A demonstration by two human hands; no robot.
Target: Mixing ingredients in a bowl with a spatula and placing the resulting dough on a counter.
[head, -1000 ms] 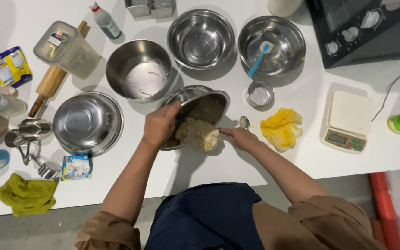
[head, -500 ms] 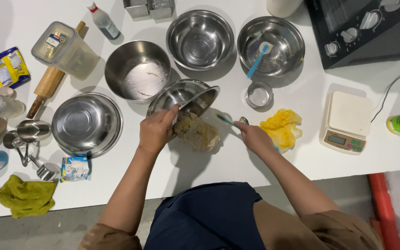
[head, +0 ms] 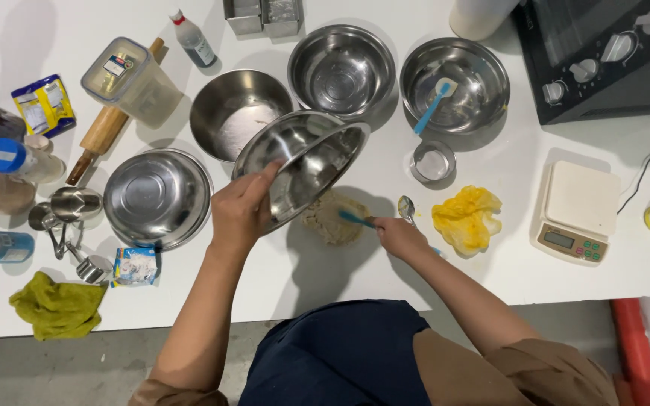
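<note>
My left hand [head: 241, 207] grips the rim of a steel mixing bowl [head: 306, 159], holding it raised and tilted on its side above the white table [head: 490, 293]. Under the bowl's lower edge lies a beige lump of dough [head: 332, 218] on the table. My right hand [head: 399, 235] holds a blue-handled spatula [head: 356, 219] whose tip touches the dough. A small spoon [head: 406, 207] lies just beyond my right hand.
Several steel bowls stand around: one at left [head: 158, 197], one with white powder [head: 238, 114], an empty one [head: 341, 71], one with a blue spatula [head: 454, 84]. A yellow cloth [head: 466, 219], metal ring [head: 432, 161], kitchen scale [head: 575, 212], oven [head: 603, 53], rolling pin [head: 107, 128], measuring cups [head: 69, 218], green cloth [head: 58, 304].
The bowl went from tipped over the dough to lifted higher and away to the upper left. The dough now lies bare on the table, with the spatula against it.
</note>
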